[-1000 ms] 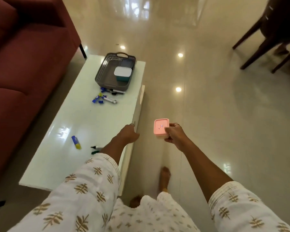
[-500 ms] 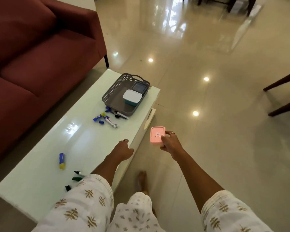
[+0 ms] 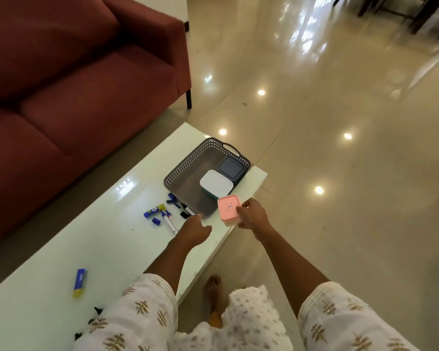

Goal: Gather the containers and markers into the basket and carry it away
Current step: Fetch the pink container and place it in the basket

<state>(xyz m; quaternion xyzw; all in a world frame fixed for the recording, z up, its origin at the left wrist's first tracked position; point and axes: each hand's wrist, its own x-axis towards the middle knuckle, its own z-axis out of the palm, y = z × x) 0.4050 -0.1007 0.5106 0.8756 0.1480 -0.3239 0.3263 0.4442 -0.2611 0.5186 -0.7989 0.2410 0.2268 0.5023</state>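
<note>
Maroon sofa [image 3: 69, 79] left, white coffee table [image 3: 99, 244] beside it. Grey basket [image 3: 185, 171] at table's far end, holding white-lidded teal container [image 3: 216, 186] and dark grey container [image 3: 230, 167]. My right hand [image 3: 253, 216] grips pink container [image 3: 229, 210], fingers curled round it, at the basket's near right corner. My left hand [image 3: 195, 230] over table, fingers loosely curled, empty. Loose markers [image 3: 170, 214] just by basket; blue-yellow marker [image 3: 79, 282] near me.
</note>
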